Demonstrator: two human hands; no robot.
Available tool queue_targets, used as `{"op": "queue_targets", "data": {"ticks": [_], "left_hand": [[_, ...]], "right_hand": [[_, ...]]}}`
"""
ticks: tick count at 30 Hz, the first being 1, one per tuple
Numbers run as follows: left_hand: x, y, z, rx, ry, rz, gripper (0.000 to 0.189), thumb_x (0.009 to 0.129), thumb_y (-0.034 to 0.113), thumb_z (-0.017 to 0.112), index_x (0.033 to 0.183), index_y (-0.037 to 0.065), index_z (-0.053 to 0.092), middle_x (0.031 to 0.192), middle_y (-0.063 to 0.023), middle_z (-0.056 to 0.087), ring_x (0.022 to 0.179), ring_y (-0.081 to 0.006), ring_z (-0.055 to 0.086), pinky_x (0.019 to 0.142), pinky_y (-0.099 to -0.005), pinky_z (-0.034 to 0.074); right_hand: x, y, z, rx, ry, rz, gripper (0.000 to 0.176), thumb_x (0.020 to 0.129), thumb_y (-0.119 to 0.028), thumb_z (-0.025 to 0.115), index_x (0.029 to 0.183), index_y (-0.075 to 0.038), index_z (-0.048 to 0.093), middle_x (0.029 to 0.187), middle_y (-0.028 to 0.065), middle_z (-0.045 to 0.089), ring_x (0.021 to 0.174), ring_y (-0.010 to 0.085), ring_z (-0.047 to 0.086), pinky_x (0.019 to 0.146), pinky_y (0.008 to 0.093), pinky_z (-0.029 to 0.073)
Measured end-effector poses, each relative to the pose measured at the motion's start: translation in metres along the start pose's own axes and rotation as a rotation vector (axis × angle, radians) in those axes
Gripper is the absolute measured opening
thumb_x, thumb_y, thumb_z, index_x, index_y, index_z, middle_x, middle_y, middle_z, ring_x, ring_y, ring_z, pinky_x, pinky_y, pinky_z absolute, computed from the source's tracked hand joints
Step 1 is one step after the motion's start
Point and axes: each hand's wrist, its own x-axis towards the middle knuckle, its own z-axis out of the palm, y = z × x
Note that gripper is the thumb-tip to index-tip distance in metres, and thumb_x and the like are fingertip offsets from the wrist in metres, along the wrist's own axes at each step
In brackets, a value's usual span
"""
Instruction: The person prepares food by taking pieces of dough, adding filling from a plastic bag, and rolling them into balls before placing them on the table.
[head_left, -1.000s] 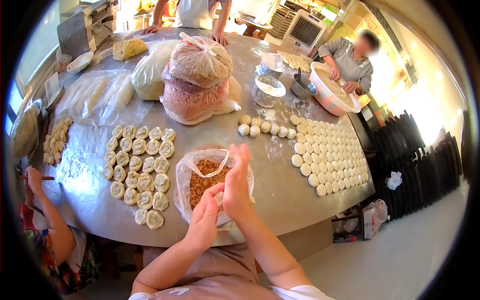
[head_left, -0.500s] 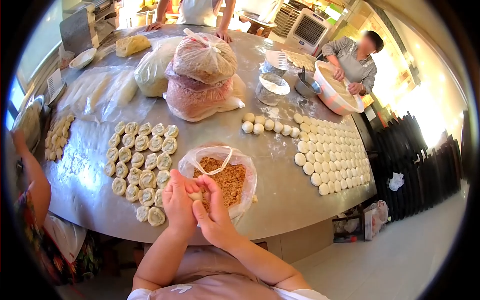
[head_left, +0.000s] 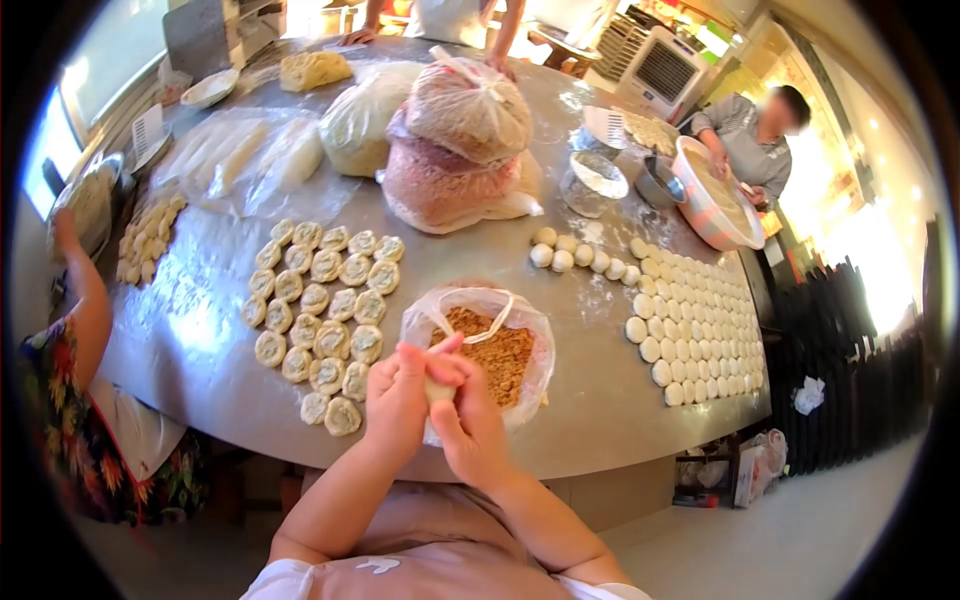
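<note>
Both my hands are closed around a small pale piece of dough point(head_left: 437, 391), mostly hidden by the fingers. My left hand point(head_left: 398, 395) is upright against its left side, while my right hand point(head_left: 472, 420) curls around it from the right. Just beyond them an open plastic bag point(head_left: 540, 350) holds crumbly brown filling point(head_left: 505, 360). To the left of my hands sit several rows of coiled dough rounds point(head_left: 330, 340) with pale greenish patches on top. Many smooth white dough balls point(head_left: 690, 330) stand in rows at the right.
On the steel table point(head_left: 210, 350), stacked plastic bags point(head_left: 460, 150) stand in the middle, near plastic-covered dough strips point(head_left: 225, 155). A flour tub point(head_left: 593, 185) and metal pot point(head_left: 660, 180) stand behind. A person point(head_left: 750, 150) works at a large basin point(head_left: 710, 205); another person's arm point(head_left: 88, 300) reaches in left.
The view has shifted, so the table's things appear farther right. My hands stay together on the dough, with the fingers changing position slightly. The left person's arm shows more.
</note>
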Motion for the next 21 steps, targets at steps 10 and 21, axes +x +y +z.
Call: {"op": "queue_targets", "data": {"ticks": [10,21], "left_hand": [[-0.005,0.010,0.004,0.008,-0.167,-0.165,0.063,0.097,0.049,0.049,0.137,0.001,0.047,0.111,-0.0144,0.066,0.126,-0.0295,0.050,0.104,-0.0421,0.039],[0.004,0.002,0.005,0.072,-0.269,0.054,0.057,0.100,0.048,0.041,0.094,-0.001,0.070,0.095,-0.0126,0.069,0.099,-0.0240,0.063,0.110,-0.0476,0.035]], "right_hand": [[-0.008,0.004,-0.014,0.420,-0.183,0.366,0.055,0.103,-0.049,0.031,0.116,-0.001,0.052,0.083,0.0025,0.057,0.070,0.0067,0.055,0.058,0.0187,0.043],[-0.002,-0.001,-0.020,0.330,-0.274,0.386,0.071,0.098,-0.063,0.024,0.115,0.001,0.051,0.079,0.0018,0.056,0.061,0.0058,0.050,0.052,0.0191,0.039]]}}
